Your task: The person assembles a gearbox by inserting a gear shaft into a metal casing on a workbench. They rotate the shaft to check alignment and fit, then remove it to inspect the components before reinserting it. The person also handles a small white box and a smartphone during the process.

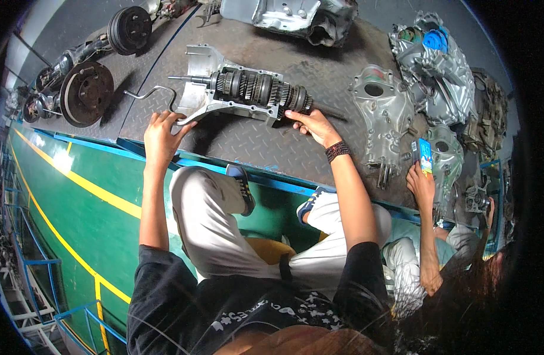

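An open half of a gearbox housing (pixel 219 107) lies on the dark steel tabletop before me, its gear shaft assembly (pixel 248 87) resting inside and a thin input shaft sticking out at the left. My left hand (pixel 161 137) is closed on the near left corner of the housing, thumb and fingers pinching its edge. My right hand (pixel 313 126) is at the other end, closed round the last gears, thumb against them and some fingers hidden beneath. A long output shaft (pixel 331 111) extends past it to the right.
A bent metal rod (pixel 150 92) lies left of the housing. Beyond are brake drums (pixel 87 93) on an axle and a large silver casing (pixel 295 15). Gearbox casings (pixel 383 112) stand right. A co-worker's hand (pixel 421 184) holds a phone-like object (pixel 425 156) nearby.
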Demonstrator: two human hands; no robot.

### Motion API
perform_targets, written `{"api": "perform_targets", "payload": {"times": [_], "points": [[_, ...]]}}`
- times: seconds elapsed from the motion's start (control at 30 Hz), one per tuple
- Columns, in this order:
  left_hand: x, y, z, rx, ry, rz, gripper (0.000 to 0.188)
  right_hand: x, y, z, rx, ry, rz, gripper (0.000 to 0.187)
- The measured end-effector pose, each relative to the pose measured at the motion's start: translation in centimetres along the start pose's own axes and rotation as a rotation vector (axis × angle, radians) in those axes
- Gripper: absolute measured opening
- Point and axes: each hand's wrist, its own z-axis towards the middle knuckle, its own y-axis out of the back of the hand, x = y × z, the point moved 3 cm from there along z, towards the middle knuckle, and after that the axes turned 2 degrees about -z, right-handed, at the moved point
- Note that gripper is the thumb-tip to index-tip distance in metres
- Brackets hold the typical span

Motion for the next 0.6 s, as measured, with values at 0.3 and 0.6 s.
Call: {"api": "perform_targets", "payload": {"times": [0.3, 0.6], "points": [[0.8, -1.2, -0.1, -0.135, -0.019, 0.001, 0.04, -0.5, 0.2, -1.0, 0.03, 0.054, 0.024, 0.023], [-1.7, -1.6, -0.9, -0.23, -0.096, -0.041, 0.042, 0.0, 1.4, -5.0, 0.039, 0.114, 0.07, 0.019]]}}
